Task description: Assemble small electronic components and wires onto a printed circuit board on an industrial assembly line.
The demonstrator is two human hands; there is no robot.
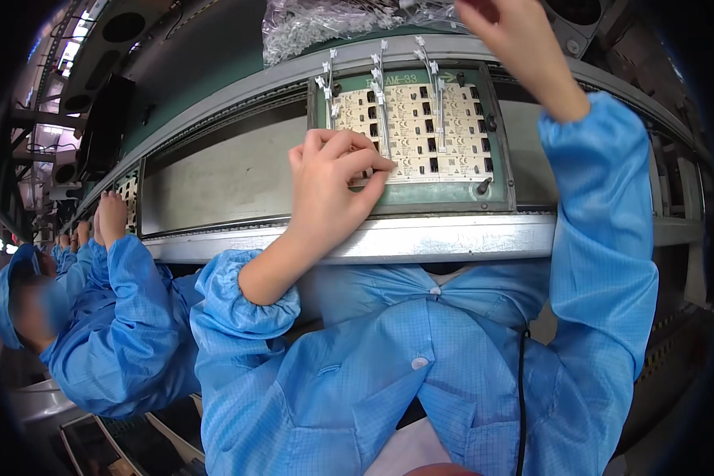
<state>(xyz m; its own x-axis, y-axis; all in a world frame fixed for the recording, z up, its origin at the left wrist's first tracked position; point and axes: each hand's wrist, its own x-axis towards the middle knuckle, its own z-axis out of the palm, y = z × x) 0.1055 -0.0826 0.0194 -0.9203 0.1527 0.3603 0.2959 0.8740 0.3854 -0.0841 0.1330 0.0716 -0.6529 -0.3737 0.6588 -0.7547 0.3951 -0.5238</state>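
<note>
A green fixture (440, 194) carries a panel of cream-coloured circuit boards (408, 103) with black parts in rows. White wire leads with connectors (379, 95) stand in three lines over the panel, their upper ends past the fixture's far edge. My left hand (329, 178) rests at the panel's near left part, thumb and forefinger pinched together at the boards; whatever lies between them is hidden. Up at the top right, my right hand (520, 47) reaches beside a clear plastic bag (317, 28) of white connector leads. Its fingertips are cut off by the picture's upper edge.
The fixture sits on a conveyor line with a silver front rail (452, 239) and a grey far rail (238, 97). To the left, a co-worker in blue (127, 341) has hands at another board fixture (128, 190). A black cable (522, 397) hangs down my front.
</note>
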